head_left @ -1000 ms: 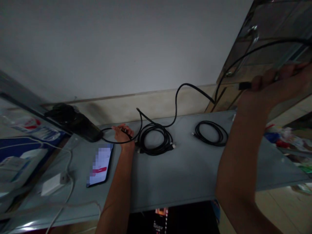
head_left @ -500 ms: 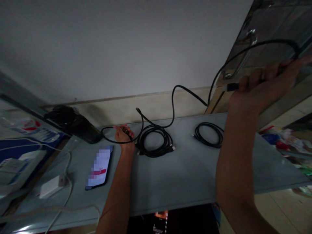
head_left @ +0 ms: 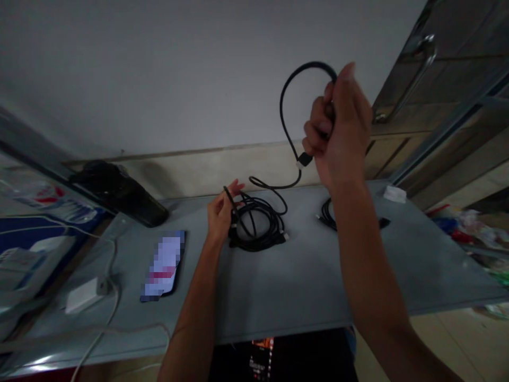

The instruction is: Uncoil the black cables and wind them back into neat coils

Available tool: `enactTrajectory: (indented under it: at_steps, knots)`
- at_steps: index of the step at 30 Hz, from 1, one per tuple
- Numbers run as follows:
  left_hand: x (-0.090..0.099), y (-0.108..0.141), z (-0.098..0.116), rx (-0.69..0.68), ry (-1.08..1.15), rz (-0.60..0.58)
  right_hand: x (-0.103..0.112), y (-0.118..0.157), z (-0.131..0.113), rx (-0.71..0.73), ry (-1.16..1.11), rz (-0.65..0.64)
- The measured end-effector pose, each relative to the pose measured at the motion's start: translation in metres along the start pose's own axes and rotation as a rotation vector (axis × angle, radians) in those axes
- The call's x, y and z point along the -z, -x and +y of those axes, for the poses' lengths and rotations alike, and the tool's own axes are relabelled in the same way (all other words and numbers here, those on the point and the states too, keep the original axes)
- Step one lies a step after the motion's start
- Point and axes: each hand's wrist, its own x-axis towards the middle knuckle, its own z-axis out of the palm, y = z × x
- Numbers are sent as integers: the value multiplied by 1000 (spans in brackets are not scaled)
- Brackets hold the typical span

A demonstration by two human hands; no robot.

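In the head view, my right hand [head_left: 340, 127] is raised in front of the wall, its fist wrapped round a black cable [head_left: 283, 101]. A loop arches above the fist, and a dark plug [head_left: 305, 160] with a pale tip sticks out below the curled fingers. From there the cable drops in loose bends to a black cable coil [head_left: 254, 245] on the grey table. My left hand [head_left: 220, 215] is at the coil's left side, with cable strands crossing its partly curled fingers. Behind my right forearm lies a second, smaller black coil [head_left: 326, 215], partly hidden.
A phone [head_left: 165, 265] with a lit, blurred screen lies left of my left forearm. A dark bottle [head_left: 123, 193] leans at the back left. Further left is a white adapter [head_left: 84, 295] with a white cord. A small white object [head_left: 395, 193] sits at the back right.
My right hand has come in from the far right towards the middle, slackening the cable. My left hand has shifted right and slightly back against the coil. The white object at the back right now shows.
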Motion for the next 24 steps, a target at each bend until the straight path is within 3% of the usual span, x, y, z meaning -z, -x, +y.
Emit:
enactTrajectory:
  at_steps: [5, 11, 15, 19, 24]
  knots:
    - [-4, 3, 7, -16, -94, -162, -16, 9, 5, 73, -180, -278]
    - [-5, 3, 8, 19, -109, -191, -16, 13, 4, 26, 9, -515]
    - [-6, 4, 6, 53, -63, -227, -11, 14, 2, 105, 69, -588]
    - [-11, 5, 6, 90, 37, -189, -13, 12, 9, 216, 94, -624]
    - [-17, 3, 6, 76, 150, -45, -30, 15, 22, 195, 411, -718]
